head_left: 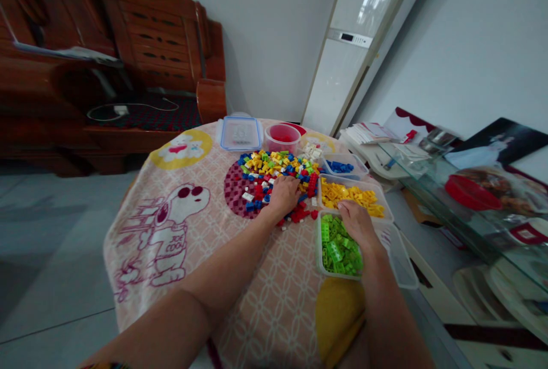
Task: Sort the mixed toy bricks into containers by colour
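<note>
My left hand (285, 195) reaches into a mixed heap of toy building bricks (274, 165) in the middle of the round table. Its fingers are bent down among the bricks, and what they hold is hidden. My right hand (358, 224) is over the border between a tub of yellow bricks (345, 193) and a tub of green bricks (336, 246). Those fingers are curled together at the yellow bricks, and anything in them is too small to make out. Several red bricks (302, 213) lie loose near my left hand.
Behind the yellow tub stands a tub of blue bricks (339, 167). White bricks (311, 151) form a small pile beside it. A round pink-tinted container (282, 136) and a blue-rimmed lid (241, 133) lie at the back. A glass shelf (432, 186) borders the table on the right.
</note>
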Demonstrator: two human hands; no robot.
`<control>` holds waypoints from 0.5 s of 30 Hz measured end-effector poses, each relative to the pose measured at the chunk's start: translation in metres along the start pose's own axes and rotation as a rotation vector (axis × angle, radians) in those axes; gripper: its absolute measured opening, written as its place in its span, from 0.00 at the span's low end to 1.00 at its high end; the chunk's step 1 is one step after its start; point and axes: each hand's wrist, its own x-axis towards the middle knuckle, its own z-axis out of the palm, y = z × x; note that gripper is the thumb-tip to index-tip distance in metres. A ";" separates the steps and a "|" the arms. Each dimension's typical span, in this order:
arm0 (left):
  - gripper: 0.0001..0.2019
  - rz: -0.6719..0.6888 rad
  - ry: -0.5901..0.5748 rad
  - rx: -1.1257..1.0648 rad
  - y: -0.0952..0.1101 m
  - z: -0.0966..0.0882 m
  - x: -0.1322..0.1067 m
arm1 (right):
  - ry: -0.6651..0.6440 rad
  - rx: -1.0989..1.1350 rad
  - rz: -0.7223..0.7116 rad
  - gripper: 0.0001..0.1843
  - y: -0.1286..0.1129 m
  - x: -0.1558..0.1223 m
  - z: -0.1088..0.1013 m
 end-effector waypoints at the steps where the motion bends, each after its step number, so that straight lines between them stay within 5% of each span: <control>1: 0.12 0.023 -0.014 0.022 0.001 0.001 -0.001 | -0.002 -0.003 0.001 0.20 0.000 0.000 0.000; 15: 0.09 -0.035 0.043 0.026 0.003 0.010 0.002 | -0.001 -0.024 -0.005 0.20 0.000 0.001 0.000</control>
